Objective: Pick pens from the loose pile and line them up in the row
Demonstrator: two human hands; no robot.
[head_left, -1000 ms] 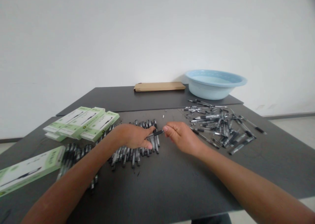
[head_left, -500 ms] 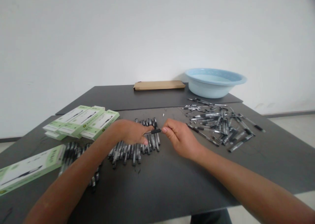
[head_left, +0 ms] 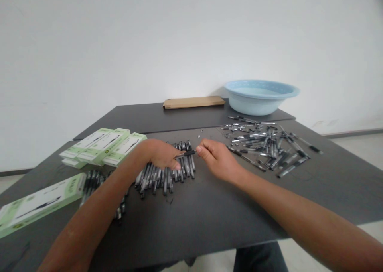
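Note:
Between my two hands lies a clear pen [head_left: 189, 153] with a black rubber grip, held almost level. My left hand [head_left: 163, 154] is closed on its barrel. My right hand [head_left: 217, 158] pinches the tip end; whatever small part sits in those fingertips is hidden. Below and behind my left hand a row of assembled pens [head_left: 161, 180] lies side by side on the dark table [head_left: 191, 224]. To the right of my right hand, loose pens and pen parts [head_left: 269, 146] are heaped without order. Small metal tips [head_left: 199, 136] lie just beyond my right fingers.
Green-and-white pen boxes [head_left: 104, 146] are stacked at the left, with another box [head_left: 42, 204] nearer me. More pens [head_left: 92, 182] lie partly under my left forearm. At the back are a flat brown carton [head_left: 194, 102] and a light blue basin [head_left: 257, 100].
The view has shifted slightly. Both hands stay on the pen, and a thin dark piece now shows between the grip and my right fingertips.

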